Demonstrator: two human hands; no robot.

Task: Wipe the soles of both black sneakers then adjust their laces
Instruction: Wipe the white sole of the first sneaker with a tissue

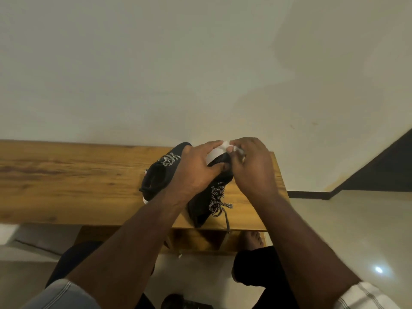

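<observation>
Two black sneakers with black-and-white speckled laces are on a wooden bench [66, 175]. One sneaker [162, 175] lies on the bench top at the left, its opening towards me. The other sneaker [209, 204] is tilted up, toe end raised, its white sole rim [214, 153] showing. My left hand [196, 170] grips this raised sneaker around its front. My right hand [252, 163] presses a small white wipe [231, 148] against the white sole edge at the toe. One lace end [227, 221] hangs over the bench's front edge.
The bench stands against a plain pale wall [200, 63], its right end just past my right hand. Below its front edge are an open shelf [200, 239] and my bare foot [252, 239]. Pale floor tiles [334, 230] and a dark skirting lie to the right.
</observation>
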